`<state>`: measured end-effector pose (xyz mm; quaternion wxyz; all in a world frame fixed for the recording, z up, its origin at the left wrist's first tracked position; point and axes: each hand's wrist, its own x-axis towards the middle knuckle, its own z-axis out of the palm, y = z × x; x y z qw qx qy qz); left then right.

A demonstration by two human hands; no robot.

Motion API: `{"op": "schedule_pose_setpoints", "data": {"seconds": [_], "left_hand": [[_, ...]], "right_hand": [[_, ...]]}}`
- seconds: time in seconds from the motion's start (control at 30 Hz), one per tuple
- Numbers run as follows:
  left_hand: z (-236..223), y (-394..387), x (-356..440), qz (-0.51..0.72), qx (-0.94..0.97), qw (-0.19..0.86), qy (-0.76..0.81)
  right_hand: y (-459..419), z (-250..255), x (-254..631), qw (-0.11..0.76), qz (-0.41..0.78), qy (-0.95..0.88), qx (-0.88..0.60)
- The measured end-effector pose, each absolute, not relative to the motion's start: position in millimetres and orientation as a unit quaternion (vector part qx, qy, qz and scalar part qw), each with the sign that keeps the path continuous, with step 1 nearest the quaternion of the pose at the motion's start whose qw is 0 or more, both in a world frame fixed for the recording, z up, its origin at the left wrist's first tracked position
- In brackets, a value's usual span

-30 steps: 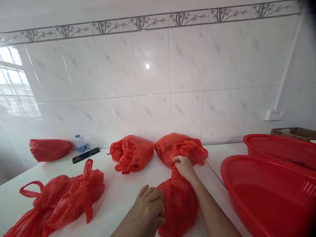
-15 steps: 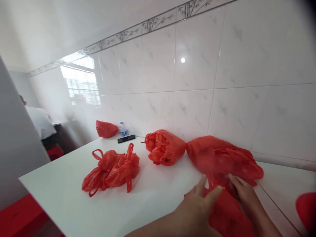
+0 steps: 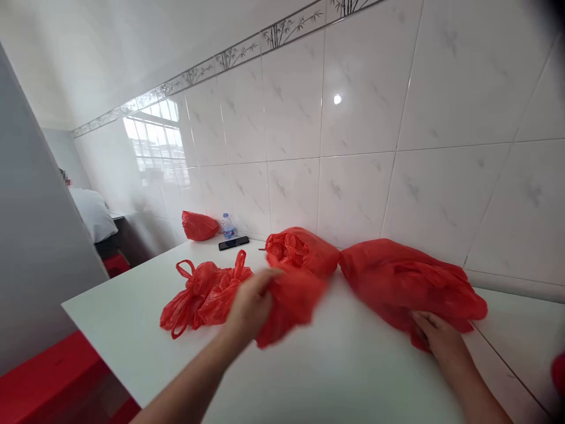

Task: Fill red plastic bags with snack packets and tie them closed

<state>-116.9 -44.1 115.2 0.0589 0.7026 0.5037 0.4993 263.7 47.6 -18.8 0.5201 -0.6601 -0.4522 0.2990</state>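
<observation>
My left hand [image 3: 249, 304] is closed round a small red plastic bag [image 3: 291, 303], held a little above the white counter [image 3: 335, 377] and smeared by motion. My right hand [image 3: 435, 337] rests on the near edge of a large filled red bag [image 3: 406, 282] lying against the tiled wall, its fingers curled on the plastic. Another filled red bag [image 3: 304, 250] sits just behind the held one. To the left lie two knotted red bags [image 3: 205, 288] with loose handles.
At the counter's far end are a red bag [image 3: 198, 225], a small water bottle [image 3: 228, 226] and a black phone [image 3: 233, 242]. A person in a white top [image 3: 93, 213] sits beyond the grey partition [image 3: 35, 253]. A red basket's edge [image 3: 558, 374] shows at right.
My left hand has lifted the small red bag and carried it left, away from my right hand. My right hand let go of it and now lies on the large bag.
</observation>
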Motion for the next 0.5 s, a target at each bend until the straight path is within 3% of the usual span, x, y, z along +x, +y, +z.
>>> {"op": "schedule_pose_setpoints", "data": {"seconds": [0.13,0.23,0.33,0.43,0.5], "left_hand": [[158,-41,-166,0.577,0.532,-0.153,0.6],[155,-27,-202,0.535,0.485,-0.235,0.65],[118,-5,-234,0.426,0.504,-0.242,0.711],[64,11,-259,0.231,0.568,-0.107,0.783],[34,14,-272,0.199,0.607,-0.101,0.763]], "right_hand": [[47,-18,258,0.532,0.247,-0.491,-0.645],[45,-15,251,0.536,0.191,-0.49,-0.66],[42,-10,240,0.541,0.114,-0.465,-0.691],[42,-7,228,0.547,0.031,-0.455,-0.702],[43,-7,222,0.547,-0.006,-0.463,-0.697]]}}
